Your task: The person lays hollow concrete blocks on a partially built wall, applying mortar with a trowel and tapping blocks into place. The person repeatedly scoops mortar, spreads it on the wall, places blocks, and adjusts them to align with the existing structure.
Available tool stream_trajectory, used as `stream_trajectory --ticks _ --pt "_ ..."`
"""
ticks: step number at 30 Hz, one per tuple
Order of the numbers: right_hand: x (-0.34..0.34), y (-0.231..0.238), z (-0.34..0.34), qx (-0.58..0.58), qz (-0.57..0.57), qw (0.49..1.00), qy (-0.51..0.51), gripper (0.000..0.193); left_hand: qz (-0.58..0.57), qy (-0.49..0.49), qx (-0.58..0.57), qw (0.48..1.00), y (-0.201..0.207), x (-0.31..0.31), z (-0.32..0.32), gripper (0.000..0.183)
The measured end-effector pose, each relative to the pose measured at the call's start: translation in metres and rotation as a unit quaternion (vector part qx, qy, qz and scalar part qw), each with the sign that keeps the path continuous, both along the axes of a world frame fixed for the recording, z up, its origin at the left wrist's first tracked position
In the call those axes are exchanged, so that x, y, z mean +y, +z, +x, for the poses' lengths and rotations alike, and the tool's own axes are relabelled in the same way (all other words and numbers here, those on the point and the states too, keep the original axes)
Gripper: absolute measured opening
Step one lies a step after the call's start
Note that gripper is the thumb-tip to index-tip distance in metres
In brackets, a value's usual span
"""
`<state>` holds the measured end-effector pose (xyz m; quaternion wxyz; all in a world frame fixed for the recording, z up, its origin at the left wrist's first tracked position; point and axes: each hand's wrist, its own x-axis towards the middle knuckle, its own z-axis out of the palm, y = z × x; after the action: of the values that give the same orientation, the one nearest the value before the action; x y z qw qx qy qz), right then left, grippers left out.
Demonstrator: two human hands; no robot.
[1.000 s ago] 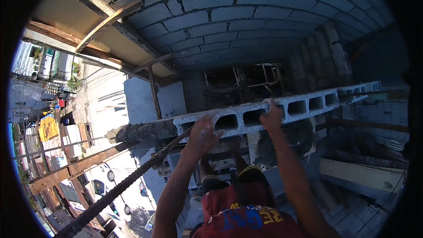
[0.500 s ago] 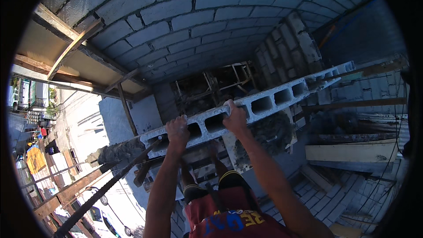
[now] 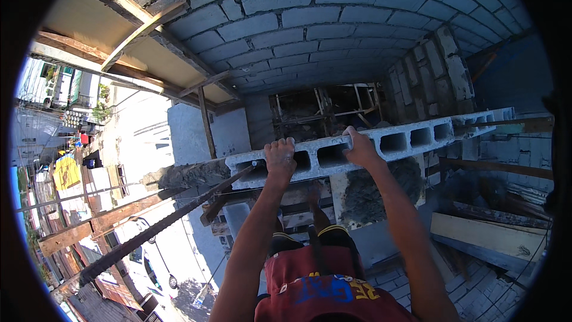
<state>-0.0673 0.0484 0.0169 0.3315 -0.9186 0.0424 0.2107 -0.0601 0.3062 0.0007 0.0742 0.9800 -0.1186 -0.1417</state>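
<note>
A row of grey hollow concrete blocks (image 3: pixel 357 152) runs across the middle, its open cells facing up toward me. My left hand (image 3: pixel 280 158) is closed over the web between two cells near the row's left end. Farther right, my right hand (image 3: pixel 361 148) grips a web of the row, thumb and fingers at a cell's edge. Joints between the blocks are hard to make out, so I cannot tell whether both hands hold one block. A dark ribbed steel bar (image 3: pixel 173 220) reaches from the lower left to the leftmost cell. Wet grey mortar (image 3: pixel 187 176) lies just left of the row.
A board with a heap of mortar (image 3: pixel 381 194) sits below the row, near my legs. A tall block wall (image 3: pixel 286 18) rises ahead. Timber framing (image 3: pixel 161 36) stands at upper left. Beyond the left edge, a sunlit street with a parked car (image 3: pixel 149 268) lies far below.
The whole scene has shifted right and slightly down in the picture as my head turned. Both hands stay on the blocks, with little visible movement along the row.
</note>
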Motion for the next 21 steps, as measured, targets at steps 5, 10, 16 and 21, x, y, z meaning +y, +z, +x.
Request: stream_trajectory --ticks 5,10,16,21 --pt "-0.001 0.003 0.002 -0.008 -0.001 1.0 0.026 0.05 0.025 0.011 0.008 1.0 0.011 -0.002 -0.004 0.037" --pt "0.005 0.016 -0.009 -0.076 -0.078 0.994 0.01 0.062 0.004 0.003 0.105 0.994 0.029 0.0 0.013 0.041" --pt "-0.007 0.057 -0.038 -0.122 -0.036 0.991 -0.042 0.061 -0.35 0.033 -0.015 0.936 0.088 0.016 -0.023 0.036" --pt "-0.01 0.069 -0.023 -0.093 -0.031 0.992 -0.084 0.061 -0.338 0.384 -0.012 0.859 0.118 0.066 -0.111 0.015"
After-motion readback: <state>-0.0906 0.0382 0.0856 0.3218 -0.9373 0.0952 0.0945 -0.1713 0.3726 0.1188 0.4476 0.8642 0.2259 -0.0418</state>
